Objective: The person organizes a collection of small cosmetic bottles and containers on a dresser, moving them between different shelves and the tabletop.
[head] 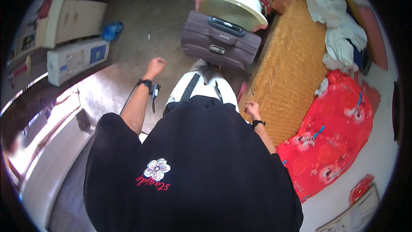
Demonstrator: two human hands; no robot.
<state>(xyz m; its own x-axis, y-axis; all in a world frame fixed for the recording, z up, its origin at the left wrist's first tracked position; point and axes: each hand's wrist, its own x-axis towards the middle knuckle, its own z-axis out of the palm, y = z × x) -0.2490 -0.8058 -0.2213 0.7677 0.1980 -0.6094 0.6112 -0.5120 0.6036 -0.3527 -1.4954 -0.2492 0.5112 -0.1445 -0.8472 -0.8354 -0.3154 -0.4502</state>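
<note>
My left hand hangs over the bare floor with its fingers loosely curled and nothing visible in them. A small device on a black strap is on that wrist. Close to the edge of the woven mat, my right hand is curled too, nothing seen in it; whether it touches the mat cannot be told. A black band circles the right wrist. Directly before my legs stands a purple-grey suitcase with a top handle. Just beyond it a white basin is tipped on its side.
The mat covers a bed-like platform on the right, with white cloths and a red patterned bedding bundle. At left are a white box, a blue plastic bag, a cabinet and a pale bench-like ledge.
</note>
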